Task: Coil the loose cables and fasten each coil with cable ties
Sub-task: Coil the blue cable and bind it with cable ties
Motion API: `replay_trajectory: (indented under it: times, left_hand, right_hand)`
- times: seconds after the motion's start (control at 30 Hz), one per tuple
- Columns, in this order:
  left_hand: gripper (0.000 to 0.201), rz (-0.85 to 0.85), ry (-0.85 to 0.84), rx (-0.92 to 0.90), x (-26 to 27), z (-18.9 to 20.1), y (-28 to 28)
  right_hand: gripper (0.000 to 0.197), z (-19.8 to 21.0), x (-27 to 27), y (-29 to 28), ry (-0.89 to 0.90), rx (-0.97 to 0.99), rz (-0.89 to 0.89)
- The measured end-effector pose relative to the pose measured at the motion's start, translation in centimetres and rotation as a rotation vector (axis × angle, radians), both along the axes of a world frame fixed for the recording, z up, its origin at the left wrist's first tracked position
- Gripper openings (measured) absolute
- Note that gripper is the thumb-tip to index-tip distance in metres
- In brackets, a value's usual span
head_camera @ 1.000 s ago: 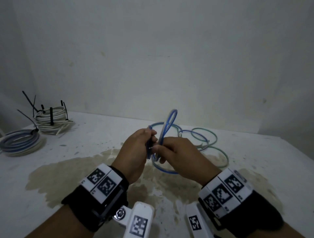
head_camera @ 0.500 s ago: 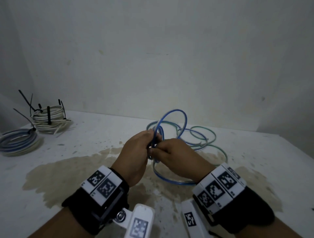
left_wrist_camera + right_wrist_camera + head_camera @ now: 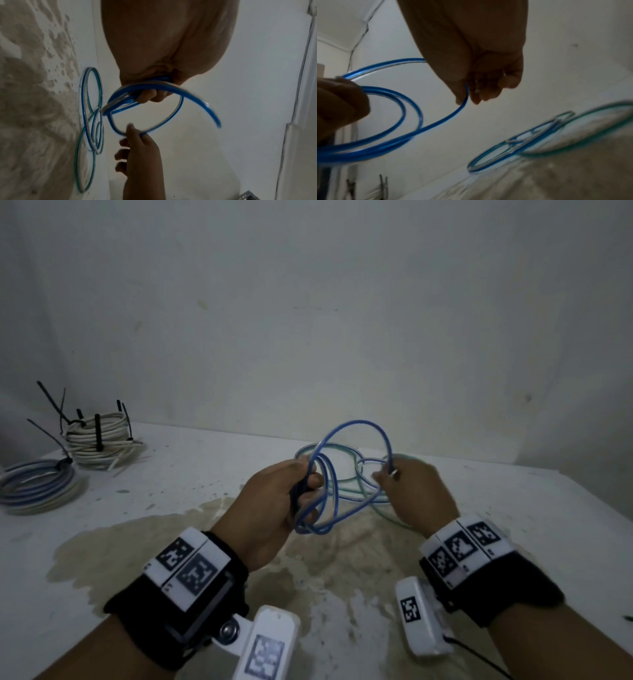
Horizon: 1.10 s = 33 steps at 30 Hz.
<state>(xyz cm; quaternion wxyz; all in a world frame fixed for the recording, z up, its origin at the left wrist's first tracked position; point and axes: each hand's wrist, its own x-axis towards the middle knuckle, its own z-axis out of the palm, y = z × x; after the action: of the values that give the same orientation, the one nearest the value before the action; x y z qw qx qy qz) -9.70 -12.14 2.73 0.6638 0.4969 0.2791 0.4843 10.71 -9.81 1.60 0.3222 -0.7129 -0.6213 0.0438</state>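
I hold a blue cable (image 3: 356,428) above the white table (image 3: 205,474). My left hand (image 3: 291,491) grips several gathered loops of it in the fist (image 3: 150,93). My right hand (image 3: 400,477) pinches the cable's free run between thumb and fingers (image 3: 465,94), about a hand's width to the right. One large loop arches between the two hands. More blue and green cable (image 3: 363,491) lies in loose rings on the table behind my hands (image 3: 91,108) (image 3: 530,138).
At the far left stand two finished coils: a whitish one (image 3: 99,440) bound with black cable ties (image 3: 97,431) whose tails stick up, and a blue-grey one (image 3: 37,484). A brown stain (image 3: 171,542) spreads over the table's middle. A plain wall rises behind.
My right hand has moved right, away from the left, drawing the cable out. The narrow upright loop has widened into a big arch between the hands.
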Motion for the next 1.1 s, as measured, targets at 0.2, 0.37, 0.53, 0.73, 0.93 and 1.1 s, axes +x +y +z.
replay_trajectory:
  times: [0.2,0.37,0.53,0.73,0.93,1.1]
  left_hand:
    - [0.023,-0.062,0.127,-0.024,-1.6,-0.2,0.4]
    - [0.026,-0.028,0.059,-0.023,-1.8,0.0,0.6]
    - [0.03,0.079,-0.069,-0.028,-1.6,0.6,1.0]
    - [0.027,0.092,-0.16,-0.029,-0.8,0.7,0.9]
    - [0.027,0.039,-0.213,-0.031,-1.0,0.7,0.8]
    - [0.027,0.021,-0.206,-0.035,-1.1,0.8,0.6]
  right_hand:
    - [0.02,1.2,4.5,0.0,-0.444,0.31,-0.22]
    - [0.028,1.6,4.7,1.4,-0.279,0.196,-0.055]
    - [0.025,1.5,-0.7,-1.1,-0.234,0.342,0.114]
    - [0.023,-1.0,-7.4,-4.7,-0.139,0.099,0.509]
    - [0.015,-1.1,-7.8,-4.3,-0.086,0.268,0.483]
    - [0.013,-1.1,-7.8,-4.5,-0.087,0.264,0.53]
